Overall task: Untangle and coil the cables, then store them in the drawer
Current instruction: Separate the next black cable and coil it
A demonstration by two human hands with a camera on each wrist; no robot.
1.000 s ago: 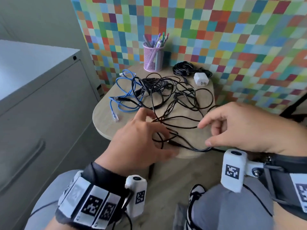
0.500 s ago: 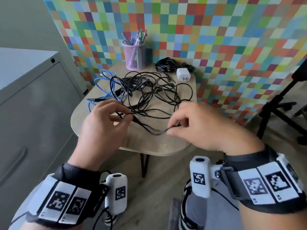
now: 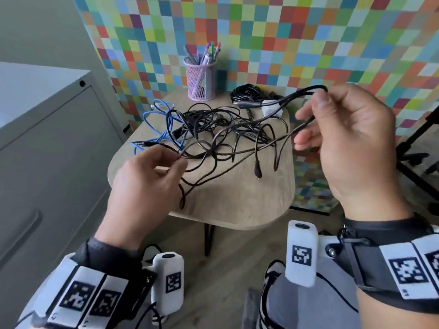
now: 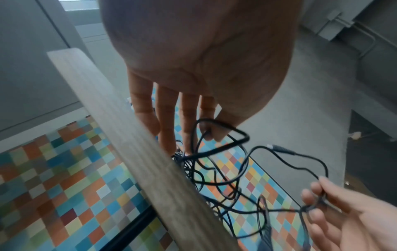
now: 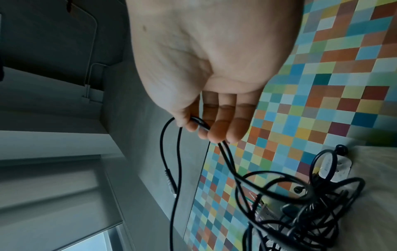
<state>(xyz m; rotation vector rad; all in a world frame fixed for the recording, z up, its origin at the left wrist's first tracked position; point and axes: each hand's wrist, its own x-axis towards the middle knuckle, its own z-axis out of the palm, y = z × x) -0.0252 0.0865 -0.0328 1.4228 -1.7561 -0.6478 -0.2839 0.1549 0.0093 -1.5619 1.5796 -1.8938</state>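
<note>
A tangle of black cables (image 3: 225, 131) lies on the small wooden table (image 3: 237, 198), and a blue cable (image 3: 161, 117) sits at its left. My left hand (image 3: 179, 160) pinches one black strand low over the table's left side, thumb against forefinger (image 4: 206, 134). My right hand (image 3: 317, 103) is raised above the table's right edge. It pinches a folded length of black cable (image 5: 193, 122), whose plug end (image 3: 247, 105) sticks out to the left. The strand runs taut from it down into the tangle (image 5: 311, 203).
A pink mesh pen cup (image 3: 202, 79), a coiled black cable (image 3: 247, 93) and a white charger (image 3: 270, 110) stand at the table's back. A grey drawer cabinet (image 3: 47, 162) is on the left. A black stand leg (image 3: 415, 157) is on the right.
My right hand has risen up and to the right, lifting a black cable out of the tangle. My left hand keeps its pinch low near the table.
</note>
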